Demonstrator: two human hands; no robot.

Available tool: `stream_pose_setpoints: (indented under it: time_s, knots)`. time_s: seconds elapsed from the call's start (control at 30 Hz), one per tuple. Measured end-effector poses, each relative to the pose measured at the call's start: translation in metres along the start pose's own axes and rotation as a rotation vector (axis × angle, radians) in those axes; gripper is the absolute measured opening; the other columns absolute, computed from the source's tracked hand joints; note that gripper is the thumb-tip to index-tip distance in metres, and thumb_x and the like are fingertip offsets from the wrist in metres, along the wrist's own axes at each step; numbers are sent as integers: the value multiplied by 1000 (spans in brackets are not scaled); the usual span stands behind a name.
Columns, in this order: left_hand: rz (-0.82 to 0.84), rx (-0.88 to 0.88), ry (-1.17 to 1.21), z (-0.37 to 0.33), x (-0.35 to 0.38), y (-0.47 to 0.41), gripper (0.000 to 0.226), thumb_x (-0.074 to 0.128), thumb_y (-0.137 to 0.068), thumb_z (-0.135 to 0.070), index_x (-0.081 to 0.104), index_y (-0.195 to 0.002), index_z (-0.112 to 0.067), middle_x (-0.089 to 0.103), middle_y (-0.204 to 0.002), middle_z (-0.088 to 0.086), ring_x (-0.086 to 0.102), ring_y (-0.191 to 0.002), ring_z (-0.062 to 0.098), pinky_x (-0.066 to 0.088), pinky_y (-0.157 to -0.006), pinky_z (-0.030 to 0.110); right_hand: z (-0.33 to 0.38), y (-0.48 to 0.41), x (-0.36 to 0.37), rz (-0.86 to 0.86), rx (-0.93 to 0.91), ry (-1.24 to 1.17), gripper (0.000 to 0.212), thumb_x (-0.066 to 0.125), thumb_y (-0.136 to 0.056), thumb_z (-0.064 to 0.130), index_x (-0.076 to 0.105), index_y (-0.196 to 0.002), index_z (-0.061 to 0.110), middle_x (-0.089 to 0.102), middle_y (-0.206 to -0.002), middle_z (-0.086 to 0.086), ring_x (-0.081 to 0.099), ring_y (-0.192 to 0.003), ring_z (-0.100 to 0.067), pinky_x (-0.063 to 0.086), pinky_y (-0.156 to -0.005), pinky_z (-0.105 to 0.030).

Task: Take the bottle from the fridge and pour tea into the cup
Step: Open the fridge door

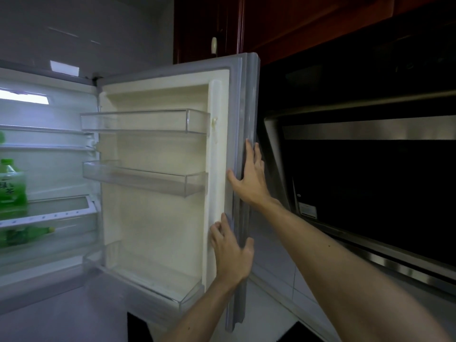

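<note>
Two grips work the open fridge door's (158,218) edge: left grip (232,253) clasps it low, thumb wrapped round; right grip (249,178) lies flat above, fingers straight. Far left, the green bottle (12,186) stands on a lit shelf (49,214), cut off by the frame. Another bottle (27,234) lies blurred beneath. Dark steel-trimmed appliance (370,181) to the right.

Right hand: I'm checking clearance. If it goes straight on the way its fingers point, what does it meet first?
The right hand lies on the door edge, fingers pointing up along it. It would slide up that edge; past its top, probably the cabinet, depth unclear.
</note>
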State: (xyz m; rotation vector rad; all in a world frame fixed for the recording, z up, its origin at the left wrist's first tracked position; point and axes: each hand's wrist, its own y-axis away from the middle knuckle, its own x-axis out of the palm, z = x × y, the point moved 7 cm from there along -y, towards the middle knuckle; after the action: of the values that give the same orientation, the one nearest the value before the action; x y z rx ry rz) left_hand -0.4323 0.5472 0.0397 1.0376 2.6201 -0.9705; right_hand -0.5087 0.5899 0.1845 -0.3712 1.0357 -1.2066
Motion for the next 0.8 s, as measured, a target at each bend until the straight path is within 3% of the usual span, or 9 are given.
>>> stream_pose_setpoints:
  time_s: [0.5, 0.8]
  knots:
    - [38, -27, -11, -2, 3, -6, 83, 61, -88, -28, 12, -153, -12, 25, -139, 10, 30, -130, 25, 29, -110, 34, -8, -7, 3, -9, 8, -3, 89, 57, -95, 29, -9, -154, 32, -17, -162, 3, -7, -149, -32, 11, -117, -51]
    - [180, -99, 32, -8, -22, -2, 56, 46, -95, -28, 28, -145, -12, 26, -144, 12, 30, -136, 29, 26, -111, 37, 12, 9, -5, 33, 26, 299, 78, 46, -99, 32, -7, -155, 21, -5, -162, -13, 9, -146, -37, 28, -112, -53]
